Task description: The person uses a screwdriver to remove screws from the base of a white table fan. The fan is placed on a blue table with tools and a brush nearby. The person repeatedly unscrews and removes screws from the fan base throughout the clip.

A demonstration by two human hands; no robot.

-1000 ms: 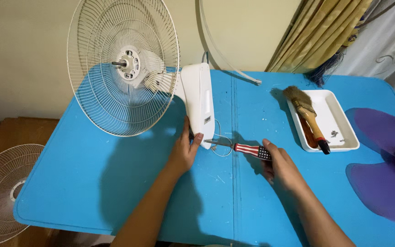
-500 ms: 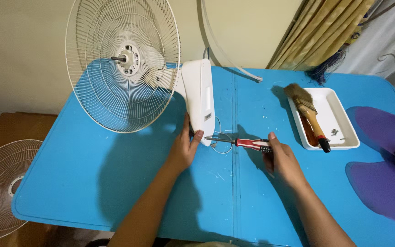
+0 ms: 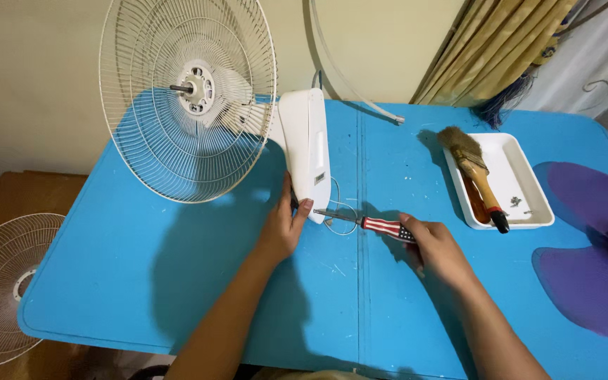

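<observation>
A white fan body [image 3: 305,149] lies on the blue table [image 3: 177,281], its rear wire guard [image 3: 188,98] and motor hub standing up at the far left. My left hand [image 3: 284,226] steadies the body's near end, fingers against its lower edge. My right hand [image 3: 436,250] holds a screwdriver [image 3: 371,223] with a red, white and blue striped handle. Its metal tip points left and meets the bottom end of the fan body beside my left thumb. A thin wire loop [image 3: 343,217] lies under the shaft.
A white tray [image 3: 522,184] at the right holds a wooden-handled paintbrush [image 3: 474,172] and a few small screws. A purple fan blade [image 3: 592,264] lies at the right edge. Another wire guard [image 3: 5,288] rests on the floor at the left. Curtains hang behind.
The screwdriver tip has stayed at the fan body's end while my right hand shifted slightly on the handle. The view moved a little; the fan body has not shifted.
</observation>
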